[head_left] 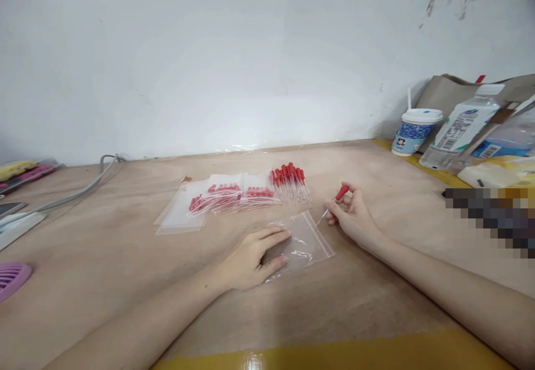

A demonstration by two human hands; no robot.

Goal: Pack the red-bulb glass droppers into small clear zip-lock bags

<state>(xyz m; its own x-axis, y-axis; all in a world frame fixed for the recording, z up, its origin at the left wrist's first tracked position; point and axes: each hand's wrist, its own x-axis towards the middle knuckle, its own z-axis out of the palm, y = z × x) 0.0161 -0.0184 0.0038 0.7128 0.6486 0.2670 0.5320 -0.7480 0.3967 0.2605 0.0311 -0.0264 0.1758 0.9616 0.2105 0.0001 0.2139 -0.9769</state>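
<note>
A clear zip bag (303, 242) lies flat on the table, its zip edge toward the right. My left hand (257, 256) rests on the bag's left part with the fingers spread. Between the fingers of my right hand (351, 211) is a glass dropper with a red rubber bulb (341, 193), tilted so its thin tip points down-left at the bag's zip edge. Whether the tip is inside the bag I cannot tell. Several more red-bulbed droppers (288, 178) lie in a row behind the bag. Filled bags of droppers (225, 197) overlap to their left.
Flat clear bags (179, 214) lie left of the filled ones. At the back right stand a paper cup (413, 131) with a straw and a plastic bottle (462, 127). A grey cable (79, 193) and a purple plastic item (12, 280) are on the left.
</note>
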